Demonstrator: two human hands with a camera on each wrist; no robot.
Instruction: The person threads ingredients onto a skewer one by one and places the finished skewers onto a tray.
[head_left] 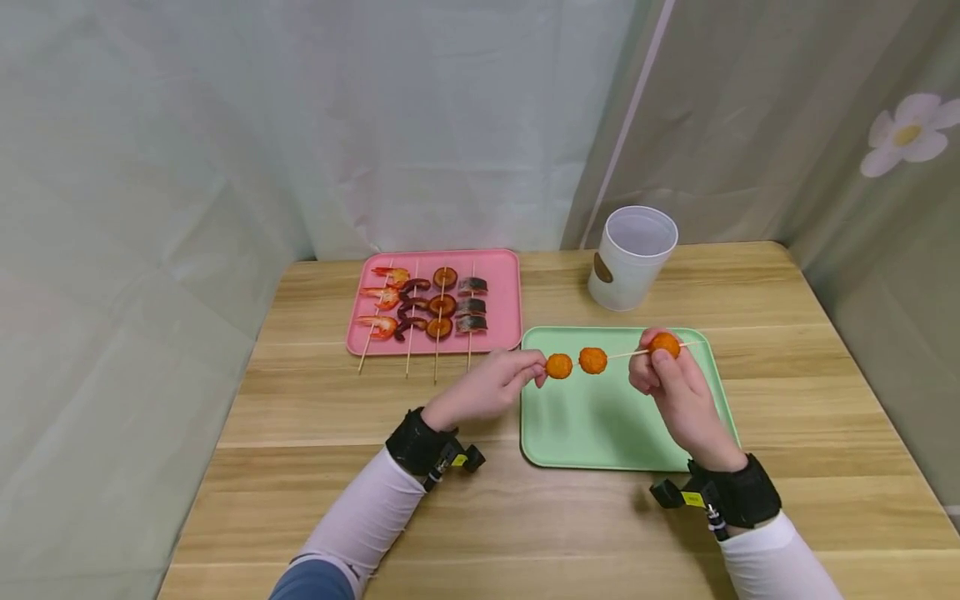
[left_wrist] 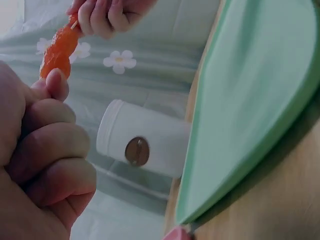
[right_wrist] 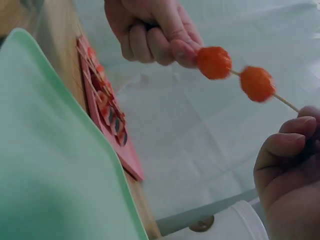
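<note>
A thin wooden skewer (head_left: 627, 356) is held up over the green tray (head_left: 577, 433), carrying orange balls. My left hand (head_left: 491, 387) pinches its left end, fingertips right at the first orange ball (head_left: 558, 366). Beside that sits a second orange ball (head_left: 592, 360). Toward the other end, my right hand (head_left: 686, 408) pinches a third orange ball (head_left: 664, 343) between thumb and fingers, the skewer's tip sticking out past it. In the right wrist view, a bare length of skewer (right_wrist: 287, 103) runs from the second ball to the right hand, whose own ball is hidden there.
At the back left, a pink tray (head_left: 510, 304) bears several skewers of shrimp, tentacle-like pieces, mushroom slices and fish pieces, their stick ends jutting over its front edge. A white translucent cup (head_left: 630, 267) stands behind the green tray. Curtains (head_left: 450, 125) hang around the wooden table (head_left: 300, 467).
</note>
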